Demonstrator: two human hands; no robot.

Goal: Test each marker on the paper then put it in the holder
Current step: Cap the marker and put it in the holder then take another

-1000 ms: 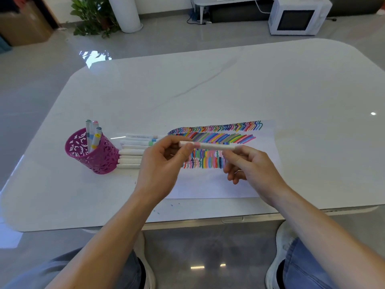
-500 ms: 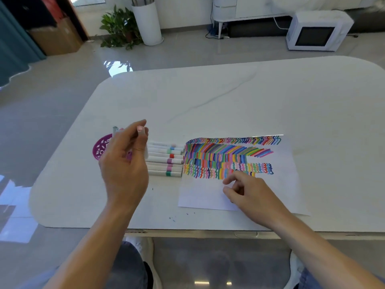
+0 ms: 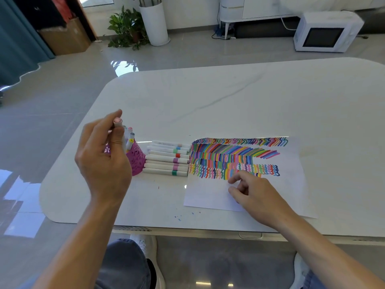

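My left hand (image 3: 104,161) grips a white marker with a pink cap (image 3: 118,122), held upright right over the magenta cut-out holder (image 3: 137,161). The holder is partly hidden behind that hand, and a few capped markers (image 3: 130,135) stand in it. A row of several white markers (image 3: 167,160) lies flat between the holder and the paper (image 3: 289,184). The paper is covered in rows of coloured strokes. My right hand (image 3: 253,193) rests on the paper's lower part, fingers loosely curled, holding nothing.
The white marble table (image 3: 229,101) extends far and right of the paper. Small ink specks (image 3: 179,217) dot the table near the front edge. On the floor beyond stand a plant (image 3: 127,28), a white microwave (image 3: 325,32) and a cardboard box (image 3: 66,36).
My left hand carried the pink-capped marker from over the paper leftward to above the holder. My right hand let go of the marker and came down onto the paper.
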